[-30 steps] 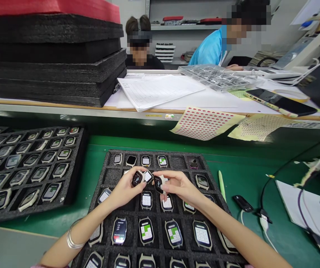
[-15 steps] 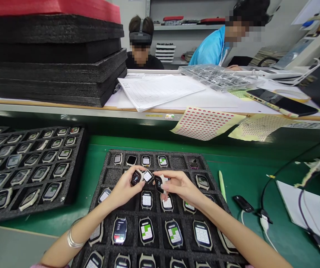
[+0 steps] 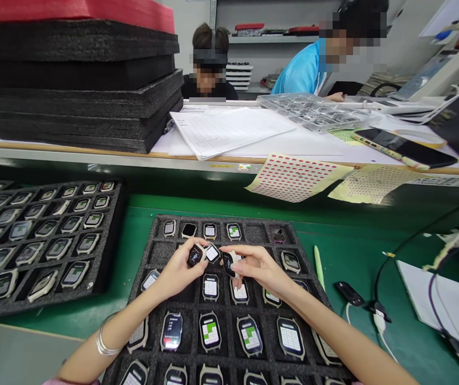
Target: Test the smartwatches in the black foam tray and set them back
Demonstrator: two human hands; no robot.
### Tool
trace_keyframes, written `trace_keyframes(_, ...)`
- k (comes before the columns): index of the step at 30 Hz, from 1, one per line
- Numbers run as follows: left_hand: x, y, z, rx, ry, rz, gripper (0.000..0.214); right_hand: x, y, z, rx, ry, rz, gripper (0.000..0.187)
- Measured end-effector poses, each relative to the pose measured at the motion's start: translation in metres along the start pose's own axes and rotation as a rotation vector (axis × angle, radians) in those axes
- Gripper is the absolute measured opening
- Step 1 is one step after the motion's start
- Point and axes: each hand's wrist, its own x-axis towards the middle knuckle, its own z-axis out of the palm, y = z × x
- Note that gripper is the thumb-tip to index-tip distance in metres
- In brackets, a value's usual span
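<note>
My left hand (image 3: 185, 270) pinches a strapless smartwatch (image 3: 195, 256) with a dark face, tilted above the foam tray. Opposite it, my right hand (image 3: 255, 266) grips another smartwatch (image 3: 229, 262) by its pale case, its dark side turned left. Between the two hands, a lit watch (image 3: 212, 253) with a white grid screen lies in the tray. The black foam tray (image 3: 233, 305) below carries rows of strapless watches, several showing white or green-and-white grids. One watch (image 3: 171, 331) there has dark text with a red and green strip.
A second foam tray of watches (image 3: 109, 251) lies left. A stack of black foam (image 3: 72, 80) towers behind it. Right of my tray are a green pen (image 3: 318, 267) and cables with a black plug (image 3: 348, 293). Papers (image 3: 229, 131) and a phone (image 3: 407, 147) rest on the shelf; two people sit beyond.
My hands and both watches stay almost where they were; the right-hand watch has turned very slightly. Across the shelf, the person in black has shifted a little to the right.
</note>
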Motion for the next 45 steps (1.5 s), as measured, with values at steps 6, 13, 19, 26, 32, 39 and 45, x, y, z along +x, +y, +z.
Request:
trace_keyframes(6, -0.001, 0.0, -0.001, -0.003, -0.007, -0.017, 0.032, 0.0, 0.001, -0.001, 0.0, -0.004, -0.017, 0.044)
trace_keyframes(13, -0.002, 0.002, -0.001, 0.017, -0.005, -0.024, 0.029, 0.0, 0.0, 0.0, 0.004, -0.016, -0.016, 0.042)
trace_keyframes(19, 0.0, -0.002, 0.002, -0.066, -0.009, -0.106, 0.036, 0.001, -0.002, 0.003, 0.162, 0.021, 0.025, 0.048)
trace_keyframes(26, 0.003, 0.001, 0.004, -0.44, -0.037, -0.261, 0.039, 0.004, -0.001, 0.005, 0.239, 0.013, 0.041, 0.039)
trace_keyframes(32, 0.003, 0.0, 0.003, -0.498, -0.061, -0.244, 0.037, 0.006, 0.005, 0.002, 0.177, 0.065, 0.02, 0.056)
trace_keyframes(39, 0.002, 0.001, 0.003, -0.491, -0.085, -0.212, 0.038, 0.004, 0.009, 0.0, 0.108, 0.064, -0.047, 0.056)
trace_keyframes(45, 0.001, -0.001, 0.003, -0.485, -0.117, -0.191, 0.037, 0.003, 0.009, 0.002, 0.094, 0.067, -0.073, 0.052)
